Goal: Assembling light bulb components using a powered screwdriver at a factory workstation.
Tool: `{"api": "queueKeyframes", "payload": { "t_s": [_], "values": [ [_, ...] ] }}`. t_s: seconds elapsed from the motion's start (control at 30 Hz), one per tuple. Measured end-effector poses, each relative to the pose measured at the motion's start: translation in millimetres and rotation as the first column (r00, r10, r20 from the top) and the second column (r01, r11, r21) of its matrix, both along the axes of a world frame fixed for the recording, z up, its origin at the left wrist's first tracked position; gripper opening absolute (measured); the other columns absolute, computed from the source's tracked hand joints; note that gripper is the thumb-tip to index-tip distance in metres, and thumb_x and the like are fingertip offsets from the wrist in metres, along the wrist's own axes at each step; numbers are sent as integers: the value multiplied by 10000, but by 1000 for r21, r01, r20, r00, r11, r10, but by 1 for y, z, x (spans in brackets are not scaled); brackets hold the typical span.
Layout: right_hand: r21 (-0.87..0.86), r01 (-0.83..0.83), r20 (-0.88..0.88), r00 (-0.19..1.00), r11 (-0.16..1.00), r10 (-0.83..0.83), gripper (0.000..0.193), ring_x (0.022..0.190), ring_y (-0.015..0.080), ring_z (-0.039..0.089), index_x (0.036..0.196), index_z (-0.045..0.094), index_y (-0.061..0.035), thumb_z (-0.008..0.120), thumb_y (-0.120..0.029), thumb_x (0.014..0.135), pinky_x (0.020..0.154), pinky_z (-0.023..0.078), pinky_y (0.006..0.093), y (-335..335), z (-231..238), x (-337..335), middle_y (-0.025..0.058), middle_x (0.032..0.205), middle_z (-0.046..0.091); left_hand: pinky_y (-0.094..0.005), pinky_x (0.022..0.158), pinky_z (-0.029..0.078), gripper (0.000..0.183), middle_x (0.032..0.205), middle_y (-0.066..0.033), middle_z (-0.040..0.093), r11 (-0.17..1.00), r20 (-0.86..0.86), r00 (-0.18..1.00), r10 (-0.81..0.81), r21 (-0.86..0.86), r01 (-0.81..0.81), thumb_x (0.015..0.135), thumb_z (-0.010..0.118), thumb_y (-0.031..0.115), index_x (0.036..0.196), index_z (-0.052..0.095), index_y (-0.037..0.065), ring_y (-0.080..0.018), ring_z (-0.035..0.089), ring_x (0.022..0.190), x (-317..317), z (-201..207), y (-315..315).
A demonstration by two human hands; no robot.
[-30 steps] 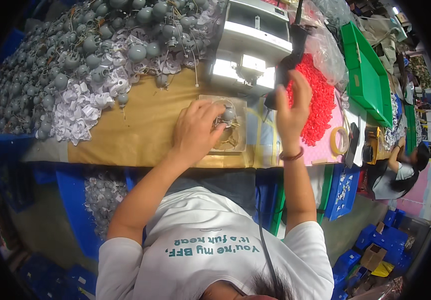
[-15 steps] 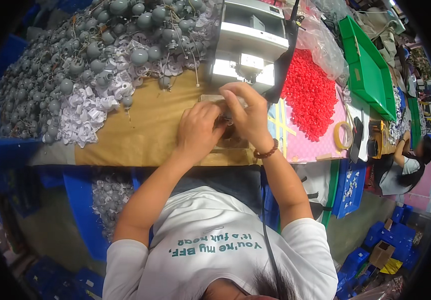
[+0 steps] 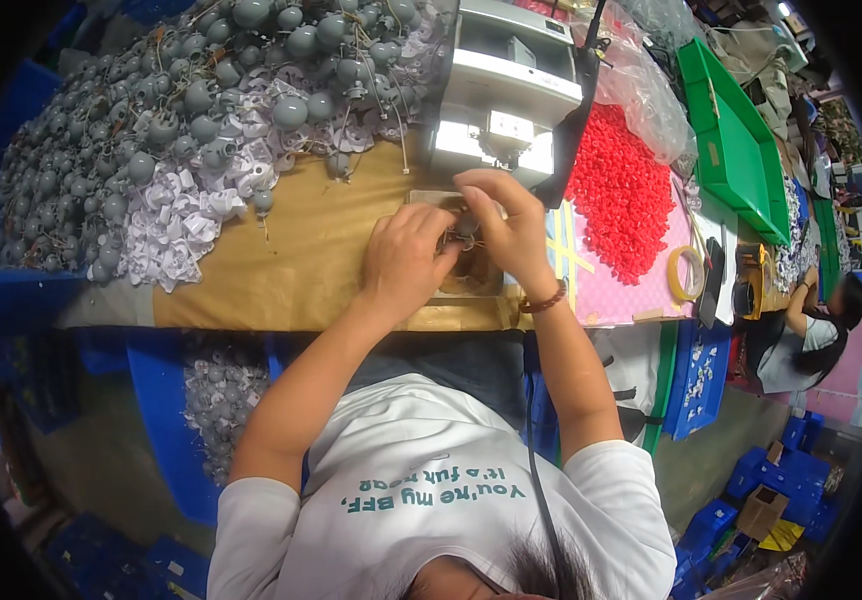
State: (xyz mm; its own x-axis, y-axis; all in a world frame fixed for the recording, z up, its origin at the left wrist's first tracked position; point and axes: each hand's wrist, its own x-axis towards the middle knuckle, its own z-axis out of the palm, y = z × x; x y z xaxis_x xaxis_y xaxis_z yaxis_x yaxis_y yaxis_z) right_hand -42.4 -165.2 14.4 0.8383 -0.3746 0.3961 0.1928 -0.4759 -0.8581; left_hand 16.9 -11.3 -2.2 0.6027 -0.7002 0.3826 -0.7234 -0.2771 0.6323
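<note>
A small dark grey part (image 3: 465,229), with what look like thin wires, sits between the fingertips of both hands. My left hand (image 3: 406,252) is closed on its left side, thumb and forefinger pinched together. From the right, my right hand (image 3: 513,228) curls over it, thumb and fingers bent round it; a beaded bracelet is on that wrist. Fingers cover much of the part, so its exact kind is hidden. Just beneath the hands lies a shallow clear-sided tray (image 3: 469,285) on the brown table covering (image 3: 301,260). A white machine (image 3: 501,100) stands right behind the hands.
Heaped at the left are grey ball-shaped parts with wires (image 3: 81,190) and white plastic pieces (image 3: 176,225). Right of the machine lie red small pieces (image 3: 621,190), a green tray (image 3: 736,140) and a tape roll (image 3: 686,272). Another person (image 3: 801,335) works at far right.
The view has shifted slightly. My hands stay together over the tray, and the grey part between the fingers now shows more clearly.
</note>
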Motion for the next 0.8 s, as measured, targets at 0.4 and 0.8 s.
{"api": "queueKeyframes", "payload": {
  "t_s": [0.4,0.8],
  "values": [
    [-301,-49,65,995,952,71,117,917,288,664,968,659,21,668,29,851,783,539,348,-6,-8,-6,124,990,684,-408,849,487,329,1077,-109,692,999,29,999,26,-38,-25,768,787,143,1069,681,67,-311,643,1021,-2,-1,1],
    [234,-7,34,999,972,-1,133,899,197,723,1055,609,36,521,-57,1021,792,561,287,13,-25,-8,122,1007,721,-410,858,496,343,1078,-108,695,999,16,1000,0,-52,1,757,787,117,1078,676,67,-306,650,1034,-1,0,-2]
  ]
}}
